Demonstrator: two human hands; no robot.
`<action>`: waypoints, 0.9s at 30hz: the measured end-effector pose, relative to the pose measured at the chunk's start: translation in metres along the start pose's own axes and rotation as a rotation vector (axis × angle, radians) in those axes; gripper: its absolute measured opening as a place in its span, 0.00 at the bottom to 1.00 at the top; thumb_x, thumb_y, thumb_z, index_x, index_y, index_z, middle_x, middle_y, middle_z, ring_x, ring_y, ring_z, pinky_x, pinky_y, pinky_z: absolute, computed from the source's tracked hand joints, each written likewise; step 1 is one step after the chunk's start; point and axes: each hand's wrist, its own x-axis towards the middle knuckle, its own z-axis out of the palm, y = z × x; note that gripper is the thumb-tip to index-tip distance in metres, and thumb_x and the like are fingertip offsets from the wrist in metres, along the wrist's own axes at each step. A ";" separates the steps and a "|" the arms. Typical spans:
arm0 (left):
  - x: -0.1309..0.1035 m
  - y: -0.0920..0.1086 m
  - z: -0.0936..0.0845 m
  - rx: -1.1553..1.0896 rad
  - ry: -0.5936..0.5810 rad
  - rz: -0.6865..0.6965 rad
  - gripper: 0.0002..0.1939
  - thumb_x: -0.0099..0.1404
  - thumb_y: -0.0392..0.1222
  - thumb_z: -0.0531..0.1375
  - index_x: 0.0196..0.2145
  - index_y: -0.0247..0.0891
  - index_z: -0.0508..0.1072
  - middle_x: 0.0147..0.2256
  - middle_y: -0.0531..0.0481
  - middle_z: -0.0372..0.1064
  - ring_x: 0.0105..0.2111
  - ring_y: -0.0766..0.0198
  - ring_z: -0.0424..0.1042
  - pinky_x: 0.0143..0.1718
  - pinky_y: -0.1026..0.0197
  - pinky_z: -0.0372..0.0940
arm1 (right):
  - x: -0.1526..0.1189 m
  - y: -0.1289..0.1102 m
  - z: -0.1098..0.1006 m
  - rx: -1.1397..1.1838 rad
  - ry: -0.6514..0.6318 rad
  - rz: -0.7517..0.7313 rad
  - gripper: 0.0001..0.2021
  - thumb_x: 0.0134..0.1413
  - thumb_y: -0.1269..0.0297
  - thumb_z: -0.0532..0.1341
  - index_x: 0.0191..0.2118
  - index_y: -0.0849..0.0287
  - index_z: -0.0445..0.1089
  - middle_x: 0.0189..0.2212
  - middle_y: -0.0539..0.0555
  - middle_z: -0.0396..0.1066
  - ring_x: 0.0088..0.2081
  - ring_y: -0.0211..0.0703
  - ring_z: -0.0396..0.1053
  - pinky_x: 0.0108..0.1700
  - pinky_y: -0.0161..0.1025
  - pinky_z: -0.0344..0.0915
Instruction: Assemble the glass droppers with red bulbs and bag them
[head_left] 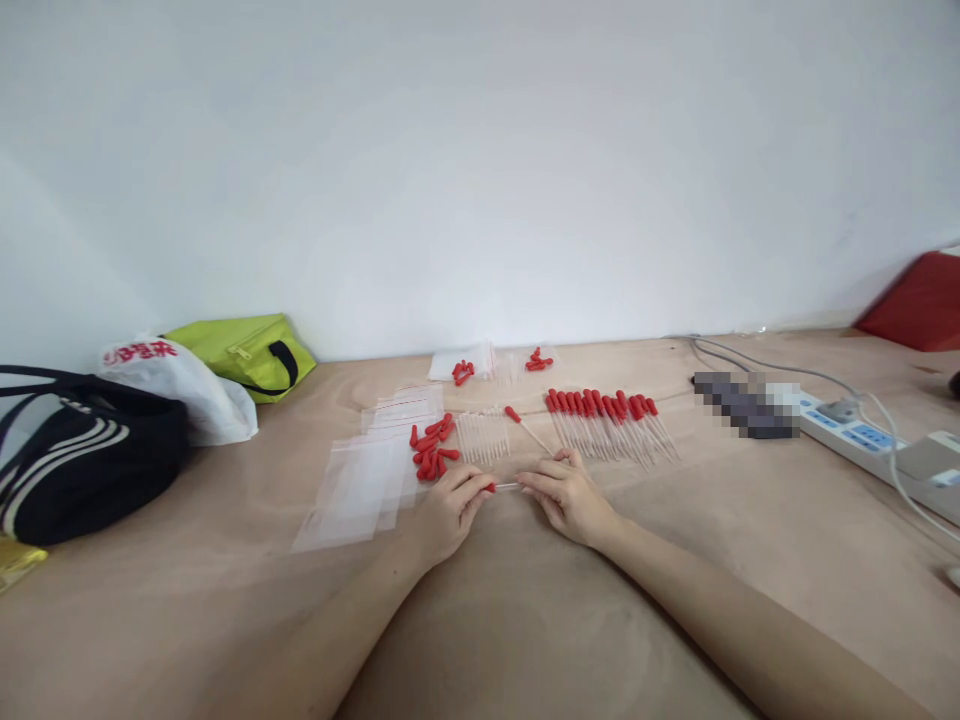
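Observation:
My left hand [450,510] is closed on a red rubber bulb [491,488], whose tip shows past the fingers. Pinched in my right hand [566,495] is a thin clear tube [508,486] that reaches toward the bulb; whether they are joined is hidden. Just beyond my left hand lies a pile of loose red bulbs [431,450], beside a row of clear tubes [484,436]. One bulb-topped dropper [525,425] lies at a slant above my right hand. Several more capped droppers [607,420] lie side by side to the right.
Clear zip bags [360,490] overlap at the left. Near the wall are small red bulbs [463,373] on bags. A black bag [97,460], white plastic bag [180,390] and green pouch [247,350] stand far left. A power strip [862,435] with cables lies right.

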 end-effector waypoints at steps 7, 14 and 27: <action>0.001 0.002 -0.004 -0.032 -0.120 0.018 0.12 0.66 0.37 0.45 0.36 0.36 0.67 0.32 0.48 0.63 0.32 0.66 0.64 0.35 0.65 0.61 | 0.002 0.004 -0.004 -0.032 -0.056 -0.039 0.10 0.56 0.70 0.50 0.38 0.57 0.69 0.30 0.51 0.71 0.32 0.36 0.65 0.42 0.41 0.44; -0.001 -0.001 0.001 0.021 -0.041 0.059 0.10 0.65 0.40 0.49 0.33 0.36 0.69 0.29 0.50 0.67 0.29 0.67 0.65 0.33 0.63 0.59 | 0.003 0.001 -0.005 -0.147 -0.056 -0.048 0.08 0.54 0.70 0.52 0.34 0.57 0.69 0.26 0.48 0.70 0.30 0.35 0.63 0.40 0.41 0.42; 0.003 0.001 0.004 0.170 0.036 0.164 0.06 0.63 0.36 0.53 0.29 0.37 0.67 0.26 0.53 0.70 0.27 0.67 0.65 0.40 0.58 0.55 | 0.003 -0.012 0.004 -0.278 0.062 -0.147 0.11 0.52 0.75 0.48 0.28 0.62 0.68 0.19 0.48 0.65 0.23 0.32 0.56 0.33 0.39 0.42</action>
